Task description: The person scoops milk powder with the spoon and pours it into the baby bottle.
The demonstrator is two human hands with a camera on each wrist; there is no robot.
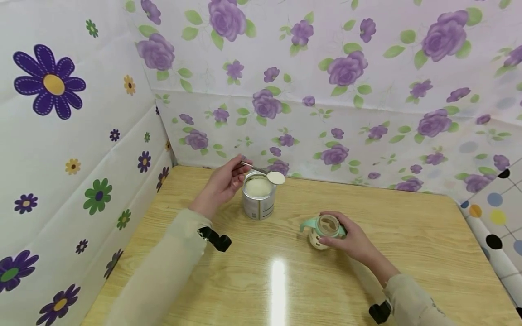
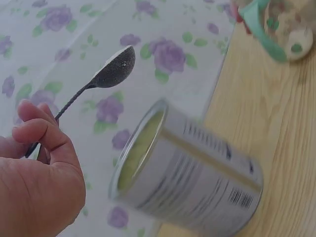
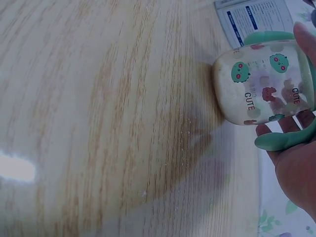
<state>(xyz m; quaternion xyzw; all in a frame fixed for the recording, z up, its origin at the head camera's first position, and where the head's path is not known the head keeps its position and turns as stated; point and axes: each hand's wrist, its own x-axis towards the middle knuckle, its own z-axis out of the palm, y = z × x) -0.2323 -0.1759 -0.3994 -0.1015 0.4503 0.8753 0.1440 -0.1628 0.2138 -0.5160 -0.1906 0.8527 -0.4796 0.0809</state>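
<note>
My left hand (image 1: 223, 182) pinches the handle of a metal spoon (image 2: 114, 70) heaped with pale powder (image 1: 276, 177). The spoon is over the right rim of an open tin (image 1: 258, 209), which holds more of this powder. To the right, my right hand (image 1: 351, 239) grips a clear baby bottle (image 3: 266, 81) with a mint-green collar and side handles (image 1: 308, 224). The bottle has no lid on and carries small cartoon prints and the word CUTE. Some pale powder shows at its bottom in the right wrist view.
Tin and bottle are on a light wooden table (image 1: 228, 280). A flowered cloth (image 1: 297, 104) hangs along its back edge, and another (image 1: 102, 149) stands at the left. White specks (image 3: 144, 194) lie on the wood close to the bottle.
</note>
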